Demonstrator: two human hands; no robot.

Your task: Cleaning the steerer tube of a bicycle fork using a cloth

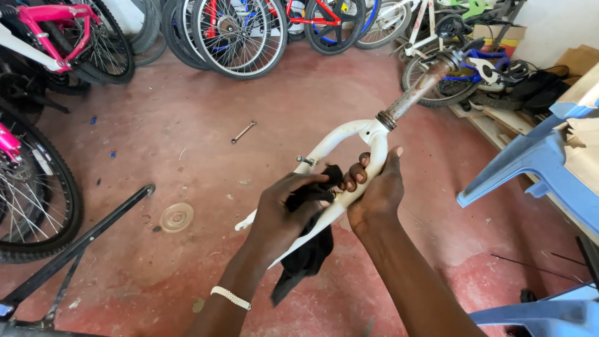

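A white bicycle fork [353, 133] with a rusty steerer tube [419, 88] is held up over the red floor. My right hand [374, 195] grips one white fork leg just below the crown. My left hand [282, 212] presses a black rag [308, 251] against the fork legs; the rag hangs down below my palm. A small bolt [305, 160] sticks out of the other leg. A pale beaded bracelet sits on my left wrist.
Several bicycles and wheels line the back wall [237, 31]. A pink bicycle [43, 25] and a wheel [31, 193] stand at the left, above a black frame tube [87, 237]. On the floor lie a wrench [243, 131] and a clear disc [176, 217]. Blue plastic chairs [536, 168] stand at the right.
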